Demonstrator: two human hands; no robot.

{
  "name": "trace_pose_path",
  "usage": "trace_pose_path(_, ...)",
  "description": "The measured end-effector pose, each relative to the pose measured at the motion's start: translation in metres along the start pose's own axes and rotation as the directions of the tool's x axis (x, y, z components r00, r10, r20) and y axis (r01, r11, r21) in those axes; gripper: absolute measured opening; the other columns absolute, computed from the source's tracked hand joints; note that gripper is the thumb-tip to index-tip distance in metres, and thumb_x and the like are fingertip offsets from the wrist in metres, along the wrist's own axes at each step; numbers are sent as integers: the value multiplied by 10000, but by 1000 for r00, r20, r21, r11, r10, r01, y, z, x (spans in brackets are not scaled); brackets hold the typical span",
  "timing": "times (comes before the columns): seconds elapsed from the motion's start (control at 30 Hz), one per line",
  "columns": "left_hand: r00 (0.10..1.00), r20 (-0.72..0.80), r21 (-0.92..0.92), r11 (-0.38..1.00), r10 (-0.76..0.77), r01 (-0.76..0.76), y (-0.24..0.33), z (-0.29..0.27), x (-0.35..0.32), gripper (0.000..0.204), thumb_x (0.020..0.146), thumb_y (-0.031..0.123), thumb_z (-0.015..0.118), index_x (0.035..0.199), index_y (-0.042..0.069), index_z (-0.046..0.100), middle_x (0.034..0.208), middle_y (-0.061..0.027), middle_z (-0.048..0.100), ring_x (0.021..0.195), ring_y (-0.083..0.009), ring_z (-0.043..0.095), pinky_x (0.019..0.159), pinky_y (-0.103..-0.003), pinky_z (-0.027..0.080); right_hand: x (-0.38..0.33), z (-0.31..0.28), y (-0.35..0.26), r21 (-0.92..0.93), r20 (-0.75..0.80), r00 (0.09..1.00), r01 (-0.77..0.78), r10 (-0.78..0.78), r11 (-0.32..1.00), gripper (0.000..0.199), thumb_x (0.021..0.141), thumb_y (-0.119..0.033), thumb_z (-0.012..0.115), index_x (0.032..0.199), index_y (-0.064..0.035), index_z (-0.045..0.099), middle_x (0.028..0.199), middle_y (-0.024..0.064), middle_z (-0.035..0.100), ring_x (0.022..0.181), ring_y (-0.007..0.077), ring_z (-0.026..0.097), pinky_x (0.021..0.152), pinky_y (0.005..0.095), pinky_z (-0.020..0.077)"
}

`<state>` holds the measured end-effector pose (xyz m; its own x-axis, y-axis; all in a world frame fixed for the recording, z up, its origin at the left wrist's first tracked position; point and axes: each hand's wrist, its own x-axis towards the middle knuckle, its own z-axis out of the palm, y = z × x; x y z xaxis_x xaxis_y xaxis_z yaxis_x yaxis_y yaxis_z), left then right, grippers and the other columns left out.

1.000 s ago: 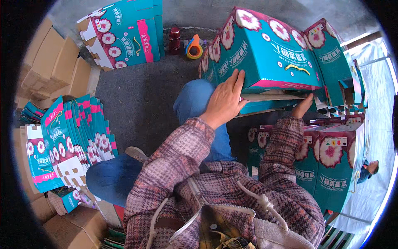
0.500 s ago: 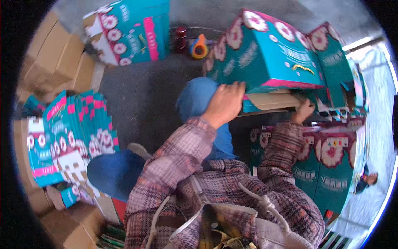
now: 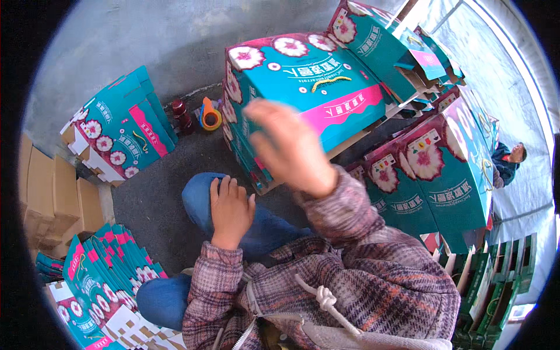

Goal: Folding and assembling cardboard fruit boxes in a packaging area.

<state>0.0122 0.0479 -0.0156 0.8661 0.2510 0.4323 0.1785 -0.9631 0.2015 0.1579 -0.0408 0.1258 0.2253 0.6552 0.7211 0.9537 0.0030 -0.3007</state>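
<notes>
Left hand [image 3: 232, 207] rests on a knee [image 3: 200, 191]; blurred right hand [image 3: 289, 149] crosses before a box [image 3: 294, 81]; both grips are loosely open, empty; the box is teal, pink-banded.

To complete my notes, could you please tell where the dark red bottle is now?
In the head view, the dark red bottle is at upper left, between the flat teal cartons on its left and the orange ring-shaped tool on its right.

Wearing a plaid jacket [image 3: 391, 274] in mauve, black and orange, with a white-toothed zipper [image 3: 245, 334] and a knotted pale drawstring [image 3: 325, 298]. Also wearing blue jeans [image 3: 268, 228].
</notes>
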Motion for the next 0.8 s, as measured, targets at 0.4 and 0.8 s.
trace_pose_path(0.4,996,88,-164,987,17,-3,-34,-28,-34,398,737,264,662,1063,35,646,1141,-164,599,1184,-306,476,1062,-499,273,80,277,-2,51,786,619,-67,1,996,362,813,-319,577,987,-14,664,1009,196,647,914,385,625,771,453,510)
trace_pose_path(0.8,998,49,-99,994,-38,43,-94,-18,-42,390,803,376,628,1098,121,637,1261,-50,569,1213,-197,484,1039,-479,275,-44,452,191,-499,863,333,433,381,751,238,877,-250,540,967,-128,724,1129,95,625,1150,298,505,956,524,328)
